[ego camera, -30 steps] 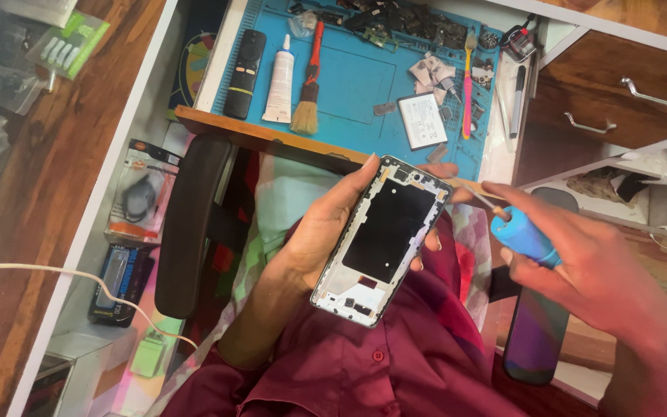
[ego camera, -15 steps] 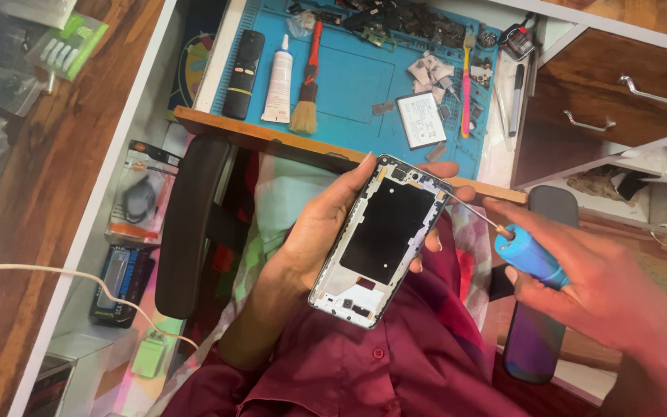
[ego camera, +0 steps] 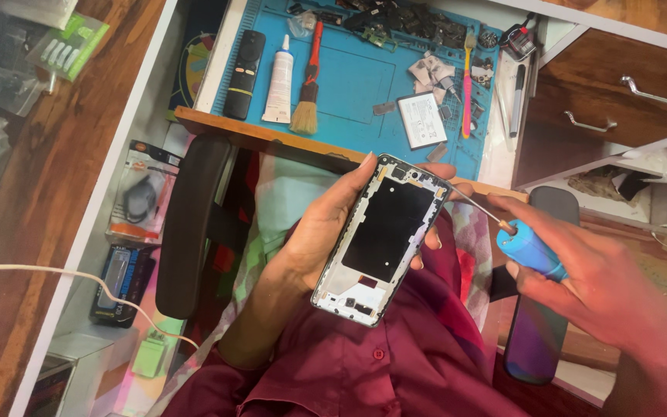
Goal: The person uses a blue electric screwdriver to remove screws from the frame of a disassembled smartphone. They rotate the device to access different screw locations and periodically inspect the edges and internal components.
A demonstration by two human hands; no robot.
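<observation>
At the far left, a white cable [ego camera: 55, 272] ran across the wooden floor beside packaged goods [ego camera: 129, 232] on a low white shelf. A black chair armrest [ego camera: 191, 224] stood just right of them. Above it, on the counter [ego camera: 218, 127], a blue work mat [ego camera: 360, 85] carried a black remote [ego camera: 242, 73], a white glue tube [ego camera: 279, 81] and a red-handled brush [ego camera: 308, 85], side by side.

Below the counter's edge, over the lap in a maroon shirt [ego camera: 364, 371], the left hand [ego camera: 318, 232] cradled an opened phone frame [ego camera: 384, 235], tilted with its top toward the counter; the fingers [ego camera: 349, 189] were wrapped around its edges, clamped on it.

Further right on the mat lay a white battery [ego camera: 421, 120] and a pink toothbrush [ego camera: 468, 89]. The right hand [ego camera: 604, 293] gripped a blue-handled screwdriver [ego camera: 526, 247], fingers closed on the handle, its thin shaft reaching to the frame's upper right corner. Wooden drawers [ego camera: 619, 93] stood at the far right.
</observation>
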